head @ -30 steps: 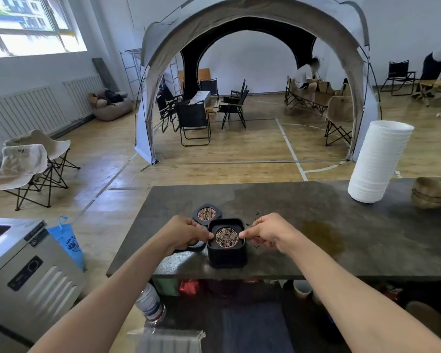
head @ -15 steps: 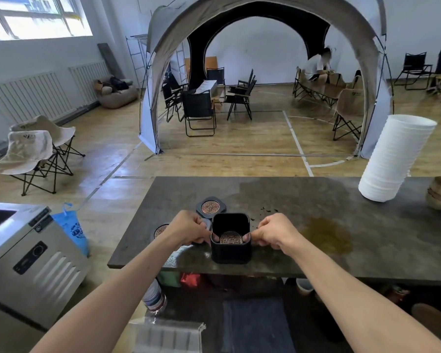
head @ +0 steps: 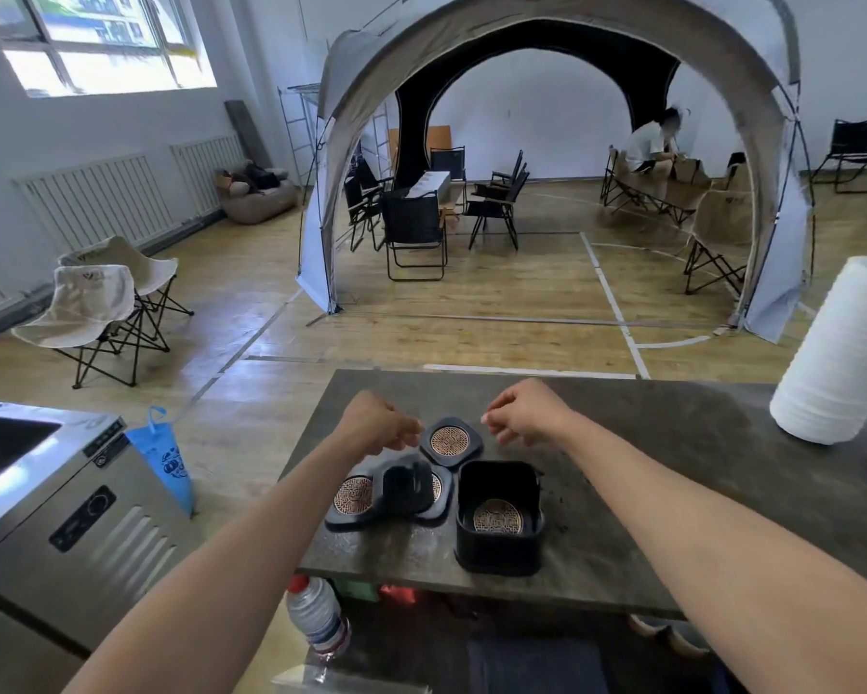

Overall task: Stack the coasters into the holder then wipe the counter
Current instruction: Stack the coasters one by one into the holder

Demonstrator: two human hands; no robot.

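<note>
No writing is coming through clearly: the blue bag (head: 163, 455) hanging beside the steel appliance (head: 60, 513) on the left is showing a dark printed graphic, too small to read, and the appliance's black panels are likewise illegible. A capped plastic bottle (head: 316, 613) is standing below the near edge of the dark stone counter (head: 671, 493).

On the counter, a black square coaster with a round bronze lattice inlay (head: 352, 498) is lying flat, partly overlapped by a second coaster (head: 405, 485) that is tilting with its plain black underside showing, and a third (head: 439, 488) is peeking out behind that one. The left hand (head: 378, 425) is hovering just beyond this pile, fingers loosely curled and gripping nothing. A fourth coaster (head: 451, 439) is lying between the two hands, apparently touched by neither. Just nearer, the black square holder (head: 499, 518) is standing upright with one coaster (head: 497, 515) lying flat at its bottom. The right hand (head: 526, 410) is hovering past the holder, thumb and forefinger nearly pinched, empty. A tall stack of white bowls (head: 842, 353) is standing at the far right.
</note>
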